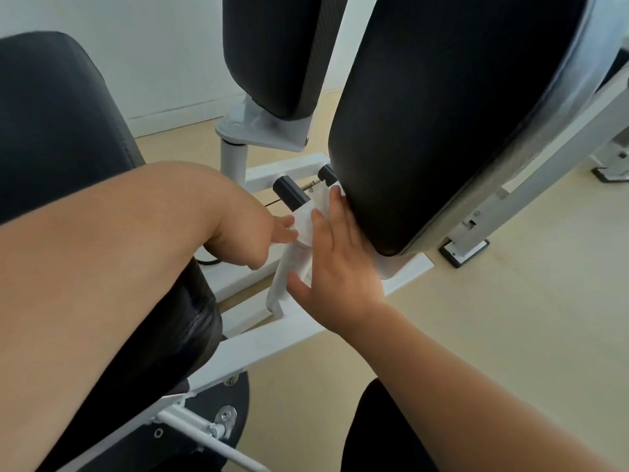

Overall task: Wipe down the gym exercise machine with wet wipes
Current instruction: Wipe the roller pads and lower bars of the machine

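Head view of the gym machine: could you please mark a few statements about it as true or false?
1. The left hand's fingers touch the wet wipe. True.
2. The right hand is clenched into a fist. False: its fingers are straight, alongside the black pad.
3. The machine's frame is white. True.
4. The wet wipe lies on the floor. False: it is against the frame, between the two hands.
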Demonstrator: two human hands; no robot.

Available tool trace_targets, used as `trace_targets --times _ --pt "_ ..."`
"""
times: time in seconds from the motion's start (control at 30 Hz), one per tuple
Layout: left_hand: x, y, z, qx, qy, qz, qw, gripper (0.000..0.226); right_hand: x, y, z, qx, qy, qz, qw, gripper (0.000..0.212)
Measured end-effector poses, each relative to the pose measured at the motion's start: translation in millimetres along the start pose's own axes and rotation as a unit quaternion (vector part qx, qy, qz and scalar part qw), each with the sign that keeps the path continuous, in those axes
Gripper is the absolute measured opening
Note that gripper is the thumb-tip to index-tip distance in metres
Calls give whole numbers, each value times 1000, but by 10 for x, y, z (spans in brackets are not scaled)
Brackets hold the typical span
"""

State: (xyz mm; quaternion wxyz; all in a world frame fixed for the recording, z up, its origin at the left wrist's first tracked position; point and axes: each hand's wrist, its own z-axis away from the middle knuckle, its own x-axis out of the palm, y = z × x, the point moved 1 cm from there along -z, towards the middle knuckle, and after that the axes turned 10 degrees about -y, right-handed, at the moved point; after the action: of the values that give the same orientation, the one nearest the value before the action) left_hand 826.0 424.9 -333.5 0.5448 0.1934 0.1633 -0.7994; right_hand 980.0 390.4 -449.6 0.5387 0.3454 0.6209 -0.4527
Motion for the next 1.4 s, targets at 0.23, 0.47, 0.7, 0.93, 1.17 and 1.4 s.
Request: trace_targets --times 0.23,0.47,0.7,0.93,1.17,1.4 --pt "-1 8 -42 -8 19 -23 1000 75 87 -88 221 -31 -21 33 999 109" --pt "-2 21 -19 -6 7 2 1000 79 -48 -96 -104 -7 -70 13 997 114" --pt "-22 26 -16 -2 0 -14 1000 81 -102 88 -38 -66 -35 4 997 120" --pt "-37 24 -2 11 -20 11 1000 84 -78 -32 -109 -70 -81 39 993 109" --pt "-1 30 -8 -3 -5 -9 1000 82 -326 10 -522 -20 -159 126 979 118" --pt "-43 44 -13 6 -16 33 999 86 -197 -204 -132 -26 -133 43 990 125"
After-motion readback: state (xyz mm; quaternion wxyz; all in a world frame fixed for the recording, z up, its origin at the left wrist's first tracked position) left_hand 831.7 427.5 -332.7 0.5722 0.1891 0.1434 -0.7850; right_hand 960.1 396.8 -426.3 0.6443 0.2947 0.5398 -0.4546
